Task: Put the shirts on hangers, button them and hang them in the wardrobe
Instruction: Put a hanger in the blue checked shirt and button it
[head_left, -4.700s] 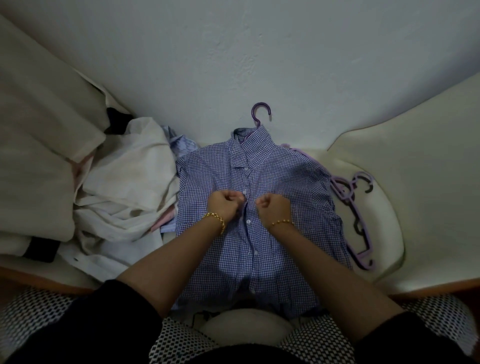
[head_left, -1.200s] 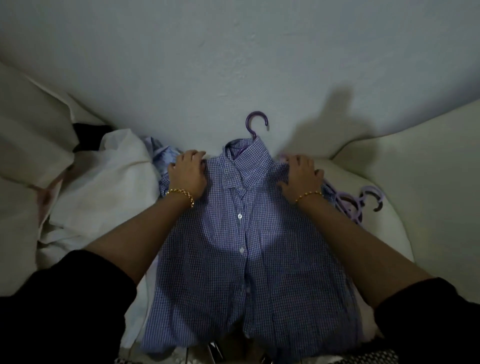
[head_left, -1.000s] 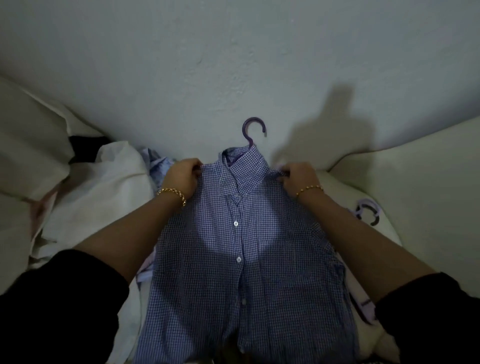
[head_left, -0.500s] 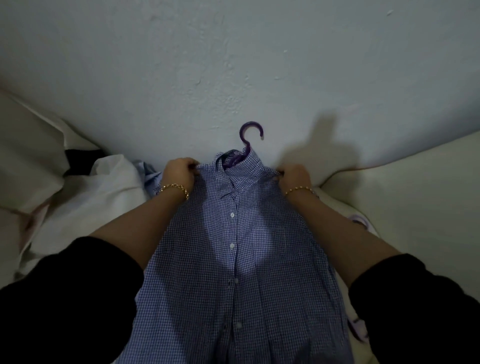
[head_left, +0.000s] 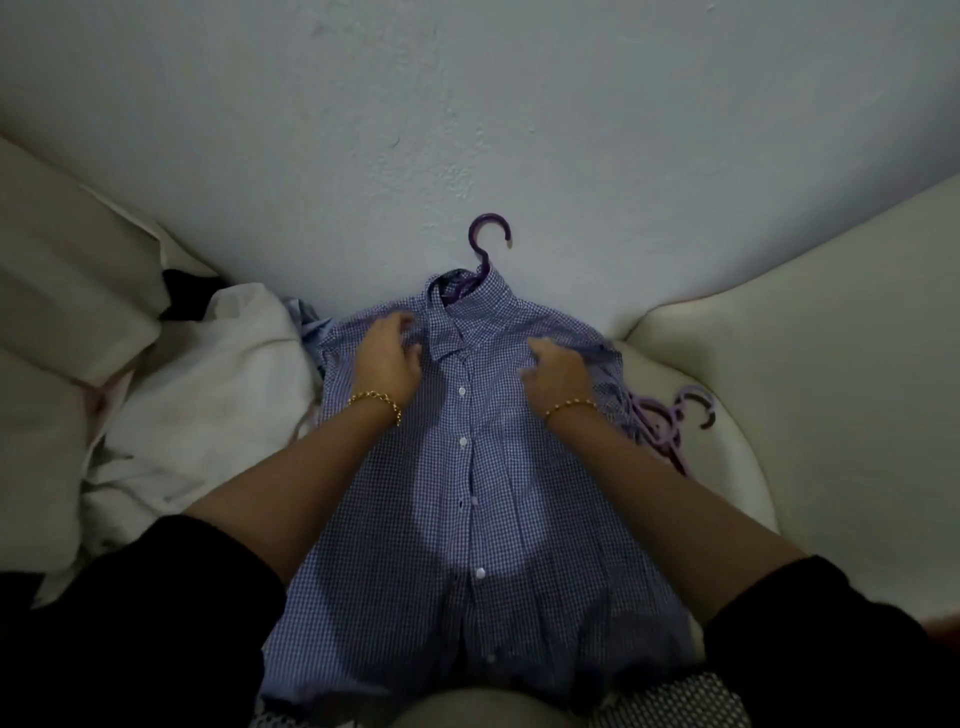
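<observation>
Tightly hemmed: pale wall (head_left: 467, 104) along the cream seat's (head_left: 737, 499) back edge, white laundry heap (head_left: 218, 384) at left, room only toward the right edge. One checked shirt (head_left: 467, 499) on one purple hanger (head_left: 488, 244), flat mid-seat, hook at the wall. Lilac spare hangers (head_left: 670, 421) just beside, two hooks showing. Hands apart: left hand (head_left: 387, 358) resting loose-fingered by the collar, right hand (head_left: 561, 374) curled on the far shoulder — pinching or not, cannot tell.

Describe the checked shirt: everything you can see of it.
The shirt is blue-and-white fine check, thin woven cloth by its look, with white buttons fastened down the front. It lies front up, collar toward the wall, hem nearest the camera, on a purple hanger whose hook sticks out of the collar. The left hand and right hand rest on its shoulders; grip unclear.
</observation>
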